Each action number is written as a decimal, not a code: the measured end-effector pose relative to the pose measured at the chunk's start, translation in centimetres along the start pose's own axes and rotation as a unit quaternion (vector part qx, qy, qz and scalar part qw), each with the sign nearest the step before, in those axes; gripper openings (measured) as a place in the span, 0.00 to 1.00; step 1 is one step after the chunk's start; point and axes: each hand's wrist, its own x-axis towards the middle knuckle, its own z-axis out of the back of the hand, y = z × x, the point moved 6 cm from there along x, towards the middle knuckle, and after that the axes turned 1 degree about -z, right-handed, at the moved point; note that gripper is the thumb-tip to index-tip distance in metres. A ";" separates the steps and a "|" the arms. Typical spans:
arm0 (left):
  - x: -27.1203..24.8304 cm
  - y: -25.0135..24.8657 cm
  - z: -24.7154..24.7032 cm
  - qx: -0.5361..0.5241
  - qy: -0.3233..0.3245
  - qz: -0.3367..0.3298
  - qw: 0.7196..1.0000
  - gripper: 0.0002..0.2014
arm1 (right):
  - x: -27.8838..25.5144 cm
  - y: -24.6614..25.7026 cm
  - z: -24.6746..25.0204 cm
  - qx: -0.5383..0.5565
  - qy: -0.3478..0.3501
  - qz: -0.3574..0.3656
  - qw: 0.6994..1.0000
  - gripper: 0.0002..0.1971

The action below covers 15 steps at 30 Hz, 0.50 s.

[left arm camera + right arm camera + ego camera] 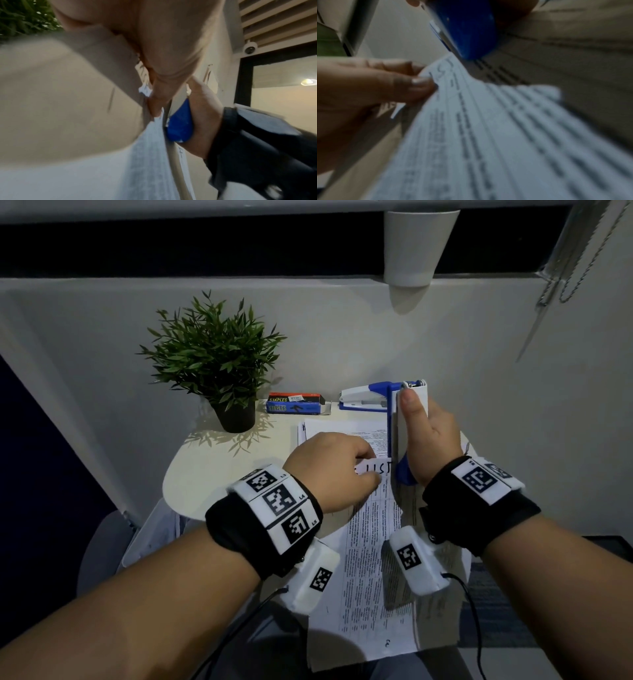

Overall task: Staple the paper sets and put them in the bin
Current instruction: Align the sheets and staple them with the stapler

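Observation:
My left hand [337, 465] pinches the top corner of a printed paper set [373, 573], which hangs off the small round table [212, 470] toward me. My right hand [426, 436] grips a blue and white stapler [399, 436] held upright, thumb along its white top, nose down at the pinched corner. In the right wrist view the blue stapler [465, 28] closes over the paper corner [443, 70] beside my left thumb [419, 86]. The left wrist view shows the stapler's blue end [180, 124] in my right hand [202, 108]. More sheets [339, 429] lie on the table.
A second blue and white stapler [363, 398] and a box of staples [296, 402] lie at the table's back edge. A potted green plant [214, 361] stands at the back left. A translucent bin [150, 535] sits on the floor left of the table.

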 end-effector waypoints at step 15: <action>3.5 6.7 0.1 0.003 0.005 0.102 0.995 0.13 | -3.4 -0.3 -0.8 -0.228 0.286 -0.011 0.931 0.15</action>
